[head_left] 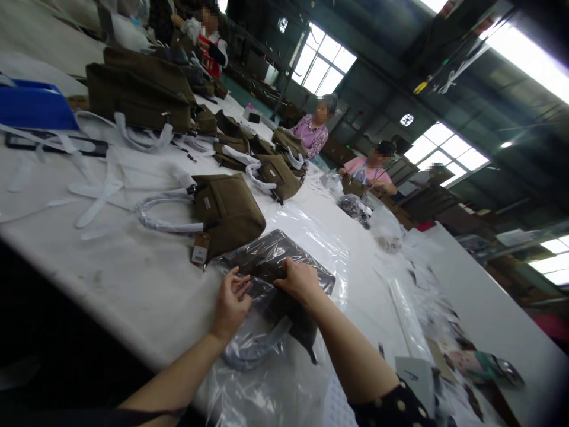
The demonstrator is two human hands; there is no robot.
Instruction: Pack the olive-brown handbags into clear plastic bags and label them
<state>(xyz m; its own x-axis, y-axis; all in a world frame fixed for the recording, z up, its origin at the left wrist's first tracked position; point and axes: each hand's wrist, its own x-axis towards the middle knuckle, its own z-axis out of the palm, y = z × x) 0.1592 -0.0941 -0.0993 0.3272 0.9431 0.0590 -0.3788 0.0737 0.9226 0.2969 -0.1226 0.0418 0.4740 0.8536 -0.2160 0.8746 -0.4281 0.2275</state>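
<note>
A dark handbag (pixel 267 255) lies inside a clear plastic bag (pixel 284 379) on the table in front of me. Its wrapped handles (pixel 258 347) show through the film nearest to me. My right hand (pixel 300 281) is closed on the plastic over the handbag, thumb and fingers pinching the film. Beside it, my left hand (pixel 233 302) is at the bag's left side with fingers slightly curled and apart; it seems to hold nothing. Just beyond lies an olive-brown handbag (pixel 231 213) with white-wrapped handles (pixel 171 219) and a hanging paper tag (pixel 200 249).
More brown handbags (pixel 137 89) crowd the table's far left, near a blue tray (pixel 35 107) and loose white strips (pixel 95 201). Clear plastic bags (pixel 413 290) and a bottle (pixel 484 367) lie to the right. Several people, among them a person in pink (pixel 368 169), work along the far side.
</note>
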